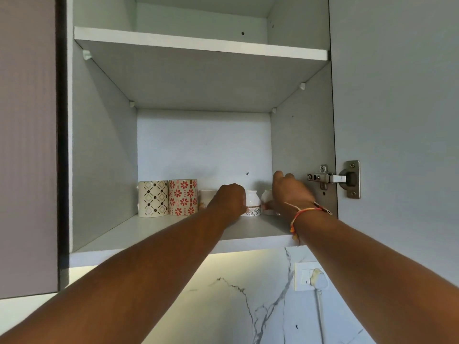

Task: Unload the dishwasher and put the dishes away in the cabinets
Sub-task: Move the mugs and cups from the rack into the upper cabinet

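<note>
Both arms reach up into an open wall cabinet. On its lower shelf [154,229], at the back, stand a cream mug with a brown diamond pattern [152,198] and a mug with red flowers [183,196]. To their right sit small white cups with floral trim, upside down. My left hand [229,198] grips one such cup [253,203], partly hiding another cup [206,197] behind it. My right hand [289,192] holds a further white cup [267,196] near the right wall; its fingers are mostly hidden.
An upper shelf [198,43] shows no dishes from below. The open cabinet door [397,120] hangs on a metal hinge [332,178] at the right. A closed dark door [27,145] is at the left. Below are a marble backsplash [248,306] and a wall socket with a white plug [315,279].
</note>
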The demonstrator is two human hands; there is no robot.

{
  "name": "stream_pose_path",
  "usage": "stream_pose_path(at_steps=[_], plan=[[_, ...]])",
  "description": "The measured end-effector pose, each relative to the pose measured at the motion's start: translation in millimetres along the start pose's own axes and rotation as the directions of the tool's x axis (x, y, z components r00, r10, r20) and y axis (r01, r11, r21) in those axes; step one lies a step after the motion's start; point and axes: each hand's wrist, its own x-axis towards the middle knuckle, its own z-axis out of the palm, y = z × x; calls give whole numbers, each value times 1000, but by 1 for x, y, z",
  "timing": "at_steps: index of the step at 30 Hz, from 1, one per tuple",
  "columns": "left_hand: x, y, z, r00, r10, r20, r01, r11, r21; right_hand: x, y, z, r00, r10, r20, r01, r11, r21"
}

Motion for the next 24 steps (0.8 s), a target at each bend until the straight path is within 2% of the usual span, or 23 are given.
stream_pose_path(at_steps=[4, 7, 12, 21, 24], plan=[[-3, -1, 2, 997, 64, 46, -64, 998, -10, 4, 6, -2, 994, -21, 107, 16, 999, 46], [-5, 1, 0, 979, 126, 162, -142, 986, 90, 5, 9, 2, 983, -22, 181, 17, 999, 30], [-3, 2, 4, 944, 88, 319, -139, 980, 142, -2, 8, 6, 959, -135, 248, 143, 989, -18], [-1, 4, 3, 918, 52, 392, -120, 981, 150, -1, 5, 4, 933, -138, 332, 152, 988, -16], [-8, 5, -5, 935, 55, 350, -113, 982, 148, -7, 6, 3, 958, -125, 257, 121, 992, 31]])
